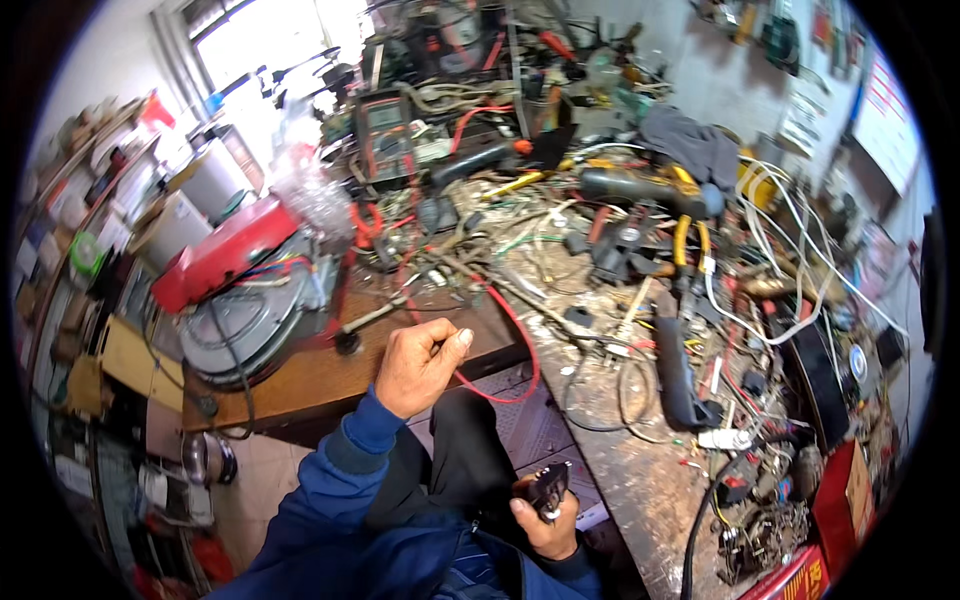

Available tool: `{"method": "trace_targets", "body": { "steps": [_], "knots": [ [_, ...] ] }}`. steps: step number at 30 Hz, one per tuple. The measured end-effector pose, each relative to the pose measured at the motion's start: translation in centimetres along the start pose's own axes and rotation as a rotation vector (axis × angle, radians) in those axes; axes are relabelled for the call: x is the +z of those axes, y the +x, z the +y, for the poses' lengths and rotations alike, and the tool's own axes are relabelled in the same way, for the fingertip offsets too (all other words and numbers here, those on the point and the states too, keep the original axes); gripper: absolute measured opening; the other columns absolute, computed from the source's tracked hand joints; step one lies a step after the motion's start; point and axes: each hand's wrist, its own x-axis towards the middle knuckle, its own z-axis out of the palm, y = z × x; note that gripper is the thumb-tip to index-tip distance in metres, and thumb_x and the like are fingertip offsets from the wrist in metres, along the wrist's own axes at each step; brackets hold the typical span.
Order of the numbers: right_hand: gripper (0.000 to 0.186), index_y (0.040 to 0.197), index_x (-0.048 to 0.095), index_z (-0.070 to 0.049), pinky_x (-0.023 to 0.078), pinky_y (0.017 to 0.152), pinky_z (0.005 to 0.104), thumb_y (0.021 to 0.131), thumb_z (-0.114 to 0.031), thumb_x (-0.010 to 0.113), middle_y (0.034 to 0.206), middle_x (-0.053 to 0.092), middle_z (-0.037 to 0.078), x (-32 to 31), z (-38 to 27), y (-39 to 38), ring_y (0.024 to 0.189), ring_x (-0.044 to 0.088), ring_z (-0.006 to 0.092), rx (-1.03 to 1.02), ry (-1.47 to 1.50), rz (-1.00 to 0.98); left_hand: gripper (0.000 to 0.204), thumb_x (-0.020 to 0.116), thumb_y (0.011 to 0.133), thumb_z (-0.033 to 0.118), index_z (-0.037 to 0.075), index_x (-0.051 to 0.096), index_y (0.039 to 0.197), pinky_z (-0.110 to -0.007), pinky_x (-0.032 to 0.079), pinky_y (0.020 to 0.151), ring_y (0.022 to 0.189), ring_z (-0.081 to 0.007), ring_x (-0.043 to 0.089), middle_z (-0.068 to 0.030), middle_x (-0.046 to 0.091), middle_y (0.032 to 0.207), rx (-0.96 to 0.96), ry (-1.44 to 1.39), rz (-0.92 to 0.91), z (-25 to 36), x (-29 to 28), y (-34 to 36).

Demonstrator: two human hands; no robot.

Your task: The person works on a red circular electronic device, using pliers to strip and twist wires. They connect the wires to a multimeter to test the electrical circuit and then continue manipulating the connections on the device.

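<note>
My left hand [420, 366] is raised in front of the wooden desk edge, its fingers curled and its thumb pressed against them. A red wire [531, 345] loops out from the bench and meets this hand's side; whether the fingers grip it is hidden. Lower and to the right, over my lap, my right hand [551, 528] is closed round a small black piece with shiny metal parts [546, 490], which looks like a plug or connector. A multimeter [386, 135] stands at the back of the desk, with red leads in front of it.
The worn workbench [610, 470] on the right carries pliers [691, 245], a dark-handled tool [678, 370], white cable [822, 270] and loose scrap. On the left desk sits a round grey appliance [240, 330] with a red housing [225, 255]. Shelves [80, 230] line the left wall.
</note>
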Motion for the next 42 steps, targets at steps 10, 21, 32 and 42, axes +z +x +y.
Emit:
{"method": "trace_targets", "body": {
  "steps": [10, 21, 32, 42],
  "knots": [
    [0.035, 0.105, 0.071, 0.007, 0.052, 0.08, 0.0338, 0.087, -0.023, 0.076, 0.091, 0.072, 0.011, 4.5, -1.3, 4.3, 0.083, 0.067, 0.0198, 0.08, -0.057, -0.013, 0.046, 0.058, 0.11, 0.03, -0.001, 0.064, 0.077, -0.03, 0.049, 0.063, 0.068, -0.0097, 0.058, -0.0033, 0.062, 0.07, -0.084, -0.086, 0.082, -3.4, -4.9, -1.0],
    [0.028, 0.103, 0.07, 0.004, 0.047, 0.065, 0.0271, 0.091, -0.02, 0.077, 0.077, 0.065, 0.001, 5.8, 0.3, 5.4, 0.069, 0.058, 0.0089, 0.142, -0.221, -0.095, 0.041, 0.064, 0.106, 0.027, -0.001, 0.06, 0.076, -0.032, 0.043, 0.057, 0.064, -0.0078, 0.045, -0.0049, 0.053, 0.063, -0.085, -0.115, 0.093, -3.6, -5.8, -1.4],
    [0.022, 0.104, 0.07, 0.002, 0.05, 0.068, 0.0274, 0.086, -0.008, 0.078, 0.083, 0.067, 0.002, 11.2, 2.1, 5.5, 0.073, 0.061, 0.0108, 0.173, -0.221, -0.023, 0.032, 0.073, 0.098, 0.018, -0.002, 0.061, 0.077, -0.035, 0.041, 0.054, 0.055, -0.0183, 0.049, -0.0132, 0.054, 0.063, 0.045, -0.304, 0.094, -2.5, -6.7, -0.7],
    [0.028, 0.106, 0.07, 0.003, 0.054, 0.077, 0.0292, 0.081, -0.001, 0.081, 0.09, 0.07, 0.005, 14.9, 2.1, 0.9, 0.082, 0.066, 0.0127, 0.151, -0.223, 0.153, 0.033, 0.073, 0.096, 0.015, 0.0, 0.056, 0.073, -0.035, 0.039, 0.053, 0.055, -0.0152, 0.045, -0.0103, 0.049, 0.06, 0.101, -0.237, 0.088, -2.9, -6.6, -1.4]
  ]
}}
